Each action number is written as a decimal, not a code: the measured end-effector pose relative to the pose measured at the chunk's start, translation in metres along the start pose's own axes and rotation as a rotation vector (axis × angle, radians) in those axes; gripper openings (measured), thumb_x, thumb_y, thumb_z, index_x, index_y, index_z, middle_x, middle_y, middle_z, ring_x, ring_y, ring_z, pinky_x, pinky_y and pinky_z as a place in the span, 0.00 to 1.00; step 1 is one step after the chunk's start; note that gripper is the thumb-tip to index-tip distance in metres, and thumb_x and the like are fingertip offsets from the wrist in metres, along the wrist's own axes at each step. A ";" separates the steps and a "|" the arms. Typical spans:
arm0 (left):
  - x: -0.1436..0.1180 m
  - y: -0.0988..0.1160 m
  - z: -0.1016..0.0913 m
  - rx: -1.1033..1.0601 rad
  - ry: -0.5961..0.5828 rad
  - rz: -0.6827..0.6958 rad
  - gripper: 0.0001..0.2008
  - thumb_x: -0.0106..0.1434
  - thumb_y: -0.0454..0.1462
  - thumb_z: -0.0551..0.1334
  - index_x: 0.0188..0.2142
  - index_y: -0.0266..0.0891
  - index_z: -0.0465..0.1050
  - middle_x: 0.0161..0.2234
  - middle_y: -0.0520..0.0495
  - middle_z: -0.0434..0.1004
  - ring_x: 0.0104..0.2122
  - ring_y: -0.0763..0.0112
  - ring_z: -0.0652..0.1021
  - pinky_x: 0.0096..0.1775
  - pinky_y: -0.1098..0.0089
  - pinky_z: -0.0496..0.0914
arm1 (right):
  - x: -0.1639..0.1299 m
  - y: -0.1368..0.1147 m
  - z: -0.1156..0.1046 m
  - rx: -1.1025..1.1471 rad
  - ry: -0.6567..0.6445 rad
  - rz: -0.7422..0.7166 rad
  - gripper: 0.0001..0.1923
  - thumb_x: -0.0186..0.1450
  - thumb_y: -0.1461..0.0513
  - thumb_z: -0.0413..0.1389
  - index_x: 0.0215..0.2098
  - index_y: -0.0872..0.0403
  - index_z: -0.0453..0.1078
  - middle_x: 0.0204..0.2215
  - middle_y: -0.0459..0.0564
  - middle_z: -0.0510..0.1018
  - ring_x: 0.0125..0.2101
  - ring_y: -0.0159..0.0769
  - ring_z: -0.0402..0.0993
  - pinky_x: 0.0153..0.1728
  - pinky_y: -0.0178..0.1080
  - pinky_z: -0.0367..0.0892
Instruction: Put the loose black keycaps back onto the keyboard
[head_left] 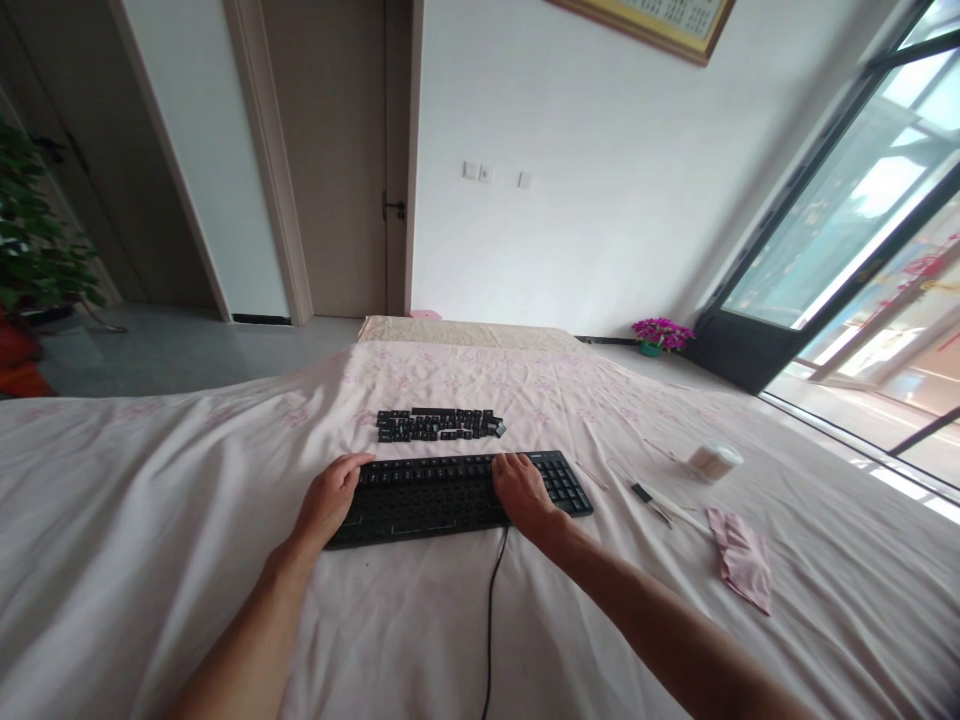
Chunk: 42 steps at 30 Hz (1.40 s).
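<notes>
Two bare forearms reach in from the near edge, and between them a black cable (491, 610) runs from the near edge up to the keyboard (457, 495). The black keyboard lies flat on a pale pink flowered sheet (150, 520), near the middle of the scene, with its long side running left to right. The left hand (330, 497) rests on the keyboard's left end, fingers loosely curled over the edge and thumb pointing toward the far side; it grips nothing tightly. The right hand (521, 490) lies palm down on the keys toward the right, just left of the number pad, fingers spread flat and open.

Just beyond the keyboard, apart from it, loose black keycaps (437, 424) sit in tidy rows on the sheet. To the right, well apart from the keyboard, lie a thin white tool with a dark tip (660, 505), a crumpled pink cloth (742, 560) and a small round white container (715, 461).

Farther off, a pot of magenta flowers (662, 334) stands on the floor by the dark-framed glass door (840, 250) on the right. A closed wooden door (345, 160) is in the far wall, and a leafy green plant (37, 240) shows at the far left.
</notes>
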<state>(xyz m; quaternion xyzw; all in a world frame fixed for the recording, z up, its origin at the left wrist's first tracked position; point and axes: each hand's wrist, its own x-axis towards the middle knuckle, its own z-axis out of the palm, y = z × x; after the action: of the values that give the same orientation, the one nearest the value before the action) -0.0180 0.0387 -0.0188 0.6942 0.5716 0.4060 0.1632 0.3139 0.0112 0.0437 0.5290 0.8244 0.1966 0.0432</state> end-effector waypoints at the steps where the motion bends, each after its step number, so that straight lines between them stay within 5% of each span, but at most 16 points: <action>1: 0.000 0.000 0.000 0.001 0.002 -0.001 0.21 0.64 0.38 0.48 0.49 0.43 0.75 0.50 0.50 0.77 0.51 0.67 0.75 0.55 0.66 0.66 | 0.000 -0.001 0.000 -0.001 -0.006 -0.001 0.11 0.64 0.72 0.49 0.42 0.61 0.71 0.39 0.58 0.73 0.40 0.44 0.67 0.40 0.43 0.62; 18: 0.000 0.002 -0.002 0.012 -0.018 -0.010 0.21 0.64 0.38 0.48 0.49 0.43 0.75 0.51 0.49 0.77 0.52 0.66 0.74 0.56 0.65 0.65 | -0.017 0.015 -0.012 0.274 -0.048 0.046 0.19 0.65 0.70 0.48 0.50 0.50 0.69 0.43 0.52 0.73 0.45 0.39 0.66 0.45 0.39 0.57; 26: -0.001 0.000 -0.001 0.018 -0.021 -0.002 0.20 0.66 0.39 0.48 0.50 0.43 0.74 0.52 0.48 0.75 0.53 0.66 0.73 0.57 0.64 0.64 | -0.011 0.007 -0.015 0.299 -0.038 0.043 0.15 0.65 0.70 0.48 0.42 0.54 0.73 0.43 0.52 0.75 0.44 0.39 0.67 0.45 0.39 0.57; 30: -0.005 0.000 0.001 0.064 -0.088 0.084 0.21 0.66 0.43 0.51 0.53 0.43 0.72 0.57 0.46 0.70 0.57 0.65 0.69 0.61 0.61 0.60 | -0.027 0.019 -0.009 0.432 0.062 0.216 0.22 0.66 0.69 0.45 0.53 0.48 0.71 0.50 0.49 0.73 0.47 0.36 0.67 0.47 0.37 0.58; 35: -0.009 -0.002 0.004 0.125 -0.117 0.119 0.23 0.66 0.46 0.52 0.57 0.43 0.67 0.61 0.44 0.64 0.60 0.62 0.64 0.62 0.57 0.58 | -0.052 0.034 0.009 0.263 0.208 0.554 0.20 0.70 0.61 0.44 0.58 0.49 0.66 0.58 0.54 0.66 0.56 0.46 0.59 0.52 0.45 0.56; 38: -0.009 -0.001 0.007 0.152 -0.117 0.129 0.22 0.67 0.46 0.51 0.57 0.44 0.67 0.60 0.43 0.64 0.60 0.62 0.65 0.61 0.57 0.59 | -0.059 0.046 0.027 0.250 0.206 0.748 0.23 0.71 0.58 0.43 0.62 0.52 0.61 0.59 0.58 0.65 0.56 0.48 0.60 0.51 0.47 0.57; 42: -0.007 0.010 0.015 0.214 -0.101 0.156 0.22 0.67 0.46 0.51 0.56 0.44 0.68 0.59 0.42 0.66 0.59 0.61 0.67 0.60 0.57 0.60 | -0.061 0.059 0.049 0.382 0.120 0.821 0.24 0.71 0.55 0.40 0.62 0.53 0.60 0.57 0.57 0.68 0.53 0.45 0.66 0.50 0.44 0.60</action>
<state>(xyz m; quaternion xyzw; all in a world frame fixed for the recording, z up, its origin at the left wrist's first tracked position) -0.0006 0.0330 -0.0235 0.7695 0.5469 0.3186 0.0846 0.4049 -0.0073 0.0123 0.7981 0.5690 0.0723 -0.1844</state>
